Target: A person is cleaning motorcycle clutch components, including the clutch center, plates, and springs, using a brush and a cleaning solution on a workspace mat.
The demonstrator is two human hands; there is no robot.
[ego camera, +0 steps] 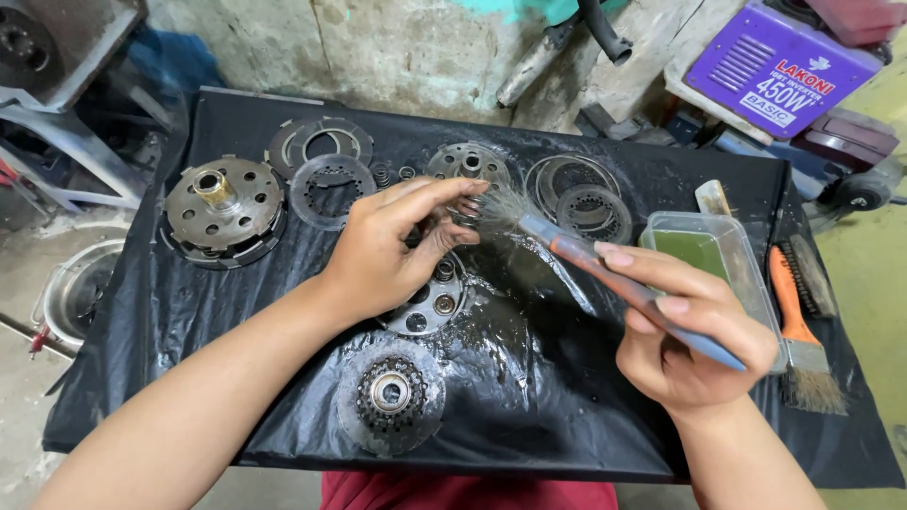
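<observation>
Nearest the person, at the front edge of the wet black plastic sheet (pixel 529 397) that covers the work surface, lies a round grey metal disc with a toothed hub in its middle (pixel 390 394). Just beyond it sits a round silver metal plate with several raised posts (pixel 430 304), partly hidden under the left hand.

The left hand (pixel 383 255) hovers over that plate with its fingers curled narrow, pinching a small dark part (pixel 465 210) between thumb and fingertips; the part is too small and too covered to tell its shape. The right hand (pixel 685 335) is closed around the blue and orange handle of a paintbrush (pixel 605 274), whose pale bristles touch the small part held in the left fingertips.

Just beside the right hand stands a clear rectangular plastic tub holding green liquid (pixel 723 260). Right of the tub lie an orange-handled brush with worn bristles (pixel 803 340) and a dark wire brush (pixel 812 274).

Farther back on the sheet, at the left, rests a large round grey clutch housing with a brass-coloured centre (pixel 224 210). Next to it lie a flat perforated dark ring (pixel 331 189) and, behind that, a slotted grey ring plate (pixel 319 144). A few small coil springs (pixel 383 176) sit between these and a round silver plate with a central boss (pixel 468 162). To the right lies a stack of thin metal rings (pixel 578 196).

Beyond the sheet, at the far right, stands a purple box-shaped machine (pixel 779 61).
</observation>
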